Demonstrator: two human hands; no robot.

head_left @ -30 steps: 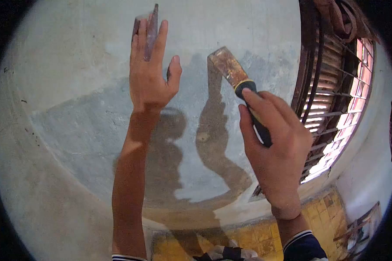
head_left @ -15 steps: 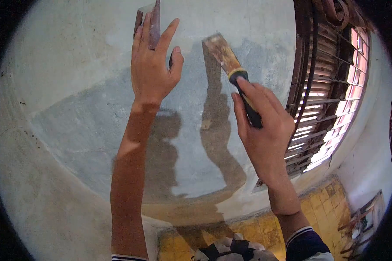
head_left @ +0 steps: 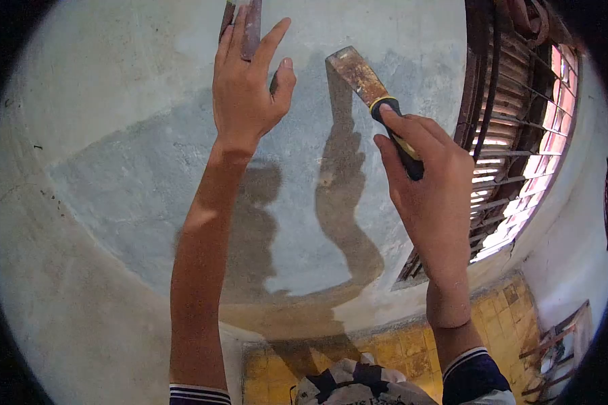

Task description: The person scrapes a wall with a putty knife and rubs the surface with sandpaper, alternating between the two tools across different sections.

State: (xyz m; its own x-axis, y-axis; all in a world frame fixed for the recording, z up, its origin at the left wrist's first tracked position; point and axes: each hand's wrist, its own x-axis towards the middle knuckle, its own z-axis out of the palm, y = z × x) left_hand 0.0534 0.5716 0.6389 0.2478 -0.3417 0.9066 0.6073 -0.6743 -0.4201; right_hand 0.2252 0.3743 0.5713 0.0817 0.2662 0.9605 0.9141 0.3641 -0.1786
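My right hand (head_left: 429, 172) is wrapped round the black and yellow handle of a putty knife (head_left: 361, 75). The rusty, stained blade points up and left, its tip at the grey patch (head_left: 148, 175) on the wall. To the left my left hand (head_left: 246, 94) is raised, thumb and one finger spread. Beyond its fingers shows a brownish flat tool (head_left: 251, 30), partly hidden by the hand; how it is held is hard to make out. Shadows of both arms fall across the patch.
A window with metal bars (head_left: 520, 155) and dark slats is on the right. Below lies a yellow tiled floor (head_left: 412, 351). A wooden frame-like object (head_left: 564, 347) stands at the lower right. A black and white cloth item (head_left: 355, 388) shows at the bottom.
The putty knife and my right hand have moved slightly right and up along the wall. My left hand and its tool have shifted a little right and up.
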